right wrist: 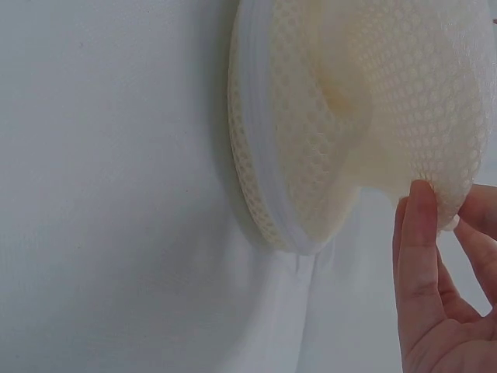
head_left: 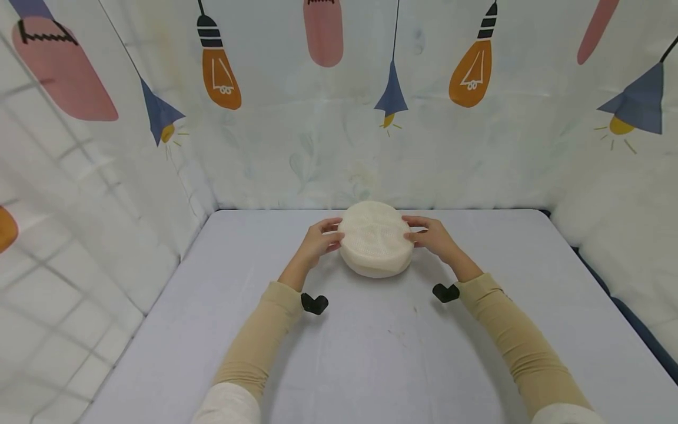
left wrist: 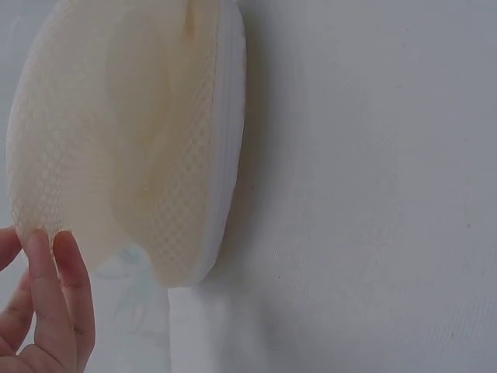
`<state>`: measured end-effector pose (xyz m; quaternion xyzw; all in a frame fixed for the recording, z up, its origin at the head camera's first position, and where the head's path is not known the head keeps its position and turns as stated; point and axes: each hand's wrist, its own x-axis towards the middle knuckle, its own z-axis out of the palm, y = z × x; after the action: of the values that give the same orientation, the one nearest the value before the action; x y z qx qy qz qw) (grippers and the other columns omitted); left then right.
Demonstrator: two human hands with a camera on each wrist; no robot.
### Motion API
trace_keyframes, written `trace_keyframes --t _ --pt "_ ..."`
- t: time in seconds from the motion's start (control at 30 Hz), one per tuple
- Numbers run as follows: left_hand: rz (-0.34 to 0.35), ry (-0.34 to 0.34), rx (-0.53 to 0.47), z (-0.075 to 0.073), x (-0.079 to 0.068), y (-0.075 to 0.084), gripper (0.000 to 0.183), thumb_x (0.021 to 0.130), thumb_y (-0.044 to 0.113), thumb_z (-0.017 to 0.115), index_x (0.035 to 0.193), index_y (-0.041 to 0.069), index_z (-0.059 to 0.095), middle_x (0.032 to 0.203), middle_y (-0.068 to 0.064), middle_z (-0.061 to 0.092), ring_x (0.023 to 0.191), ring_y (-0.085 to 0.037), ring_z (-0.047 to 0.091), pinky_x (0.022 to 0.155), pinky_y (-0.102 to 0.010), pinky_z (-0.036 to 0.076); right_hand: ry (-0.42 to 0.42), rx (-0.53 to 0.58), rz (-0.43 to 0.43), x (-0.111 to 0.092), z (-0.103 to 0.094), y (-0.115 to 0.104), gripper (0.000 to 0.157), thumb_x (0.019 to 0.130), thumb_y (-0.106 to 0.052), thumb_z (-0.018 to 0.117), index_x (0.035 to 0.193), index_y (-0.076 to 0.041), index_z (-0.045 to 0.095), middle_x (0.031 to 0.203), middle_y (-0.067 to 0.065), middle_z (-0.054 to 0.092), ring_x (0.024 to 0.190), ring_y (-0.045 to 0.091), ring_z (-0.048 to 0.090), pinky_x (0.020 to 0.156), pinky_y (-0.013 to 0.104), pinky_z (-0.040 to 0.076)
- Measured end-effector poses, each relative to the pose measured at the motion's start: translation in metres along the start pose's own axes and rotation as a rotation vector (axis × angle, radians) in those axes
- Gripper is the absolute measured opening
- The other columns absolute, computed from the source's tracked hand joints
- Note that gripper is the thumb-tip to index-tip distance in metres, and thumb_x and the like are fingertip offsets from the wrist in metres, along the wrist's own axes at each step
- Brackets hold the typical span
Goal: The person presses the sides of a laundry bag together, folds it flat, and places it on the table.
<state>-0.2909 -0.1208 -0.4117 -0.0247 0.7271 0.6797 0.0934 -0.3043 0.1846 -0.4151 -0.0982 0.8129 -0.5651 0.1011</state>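
Note:
A cream, round mesh laundry bag (head_left: 377, 238) stands puffed up near the back of the white table, between both hands. My left hand (head_left: 320, 238) pinches the mesh at its left side with thumb and fingertips. On the opposite side my right hand (head_left: 430, 232) pinches the mesh in the same way. Both wrist views show the honeycomb weave and a white band (left wrist: 227, 140) running around the lower part of the bag. The upper mesh sags inward in the right wrist view, above the fingers (right wrist: 420, 225).
The white-covered table (head_left: 365, 353) meets a pale curtain (head_left: 328, 141) printed with lamps and bulbs at the back. More pale fabric hangs on the left and right. Black heart-shaped pieces (head_left: 315, 304) sit at both wrists, beside the tan sleeves (head_left: 259, 335).

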Motion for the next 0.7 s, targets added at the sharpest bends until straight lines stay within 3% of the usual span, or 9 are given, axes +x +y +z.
trace_keyframes --t 0.13,0.37,0.7 --pt "-0.003 0.002 -0.002 0.000 0.001 -0.004 0.049 0.098 0.003 0.068 0.146 0.008 0.057 0.139 -0.016 0.053 0.099 -0.017 0.063 0.088 -0.026 0.056 -0.009 -0.005 0.017 -0.001 0.000 -0.001 0.059 0.100 -0.009 0.068 0.154 -0.003 0.045 0.154 0.024 0.043 0.127 0.038 0.055 0.094 0.037 0.055" --pt "0.001 0.001 -0.014 -0.001 0.000 -0.006 0.049 0.098 0.003 0.067 0.146 0.007 0.056 0.139 -0.016 0.054 0.102 -0.018 0.064 0.089 -0.027 0.056 -0.023 -0.008 0.021 -0.019 0.003 -0.028 0.056 0.099 -0.002 0.065 0.152 0.004 0.045 0.152 0.029 0.043 0.127 0.043 0.054 0.093 0.037 0.055" --pt "-0.016 0.008 -0.021 0.000 0.001 -0.009 0.049 0.098 0.003 0.066 0.146 0.007 0.057 0.139 -0.016 0.054 0.099 -0.017 0.063 0.088 -0.027 0.056 -0.017 -0.007 -0.007 0.003 0.004 0.011 0.058 0.100 -0.008 0.067 0.153 -0.001 0.046 0.152 0.025 0.045 0.122 0.038 0.056 0.086 0.032 0.056"
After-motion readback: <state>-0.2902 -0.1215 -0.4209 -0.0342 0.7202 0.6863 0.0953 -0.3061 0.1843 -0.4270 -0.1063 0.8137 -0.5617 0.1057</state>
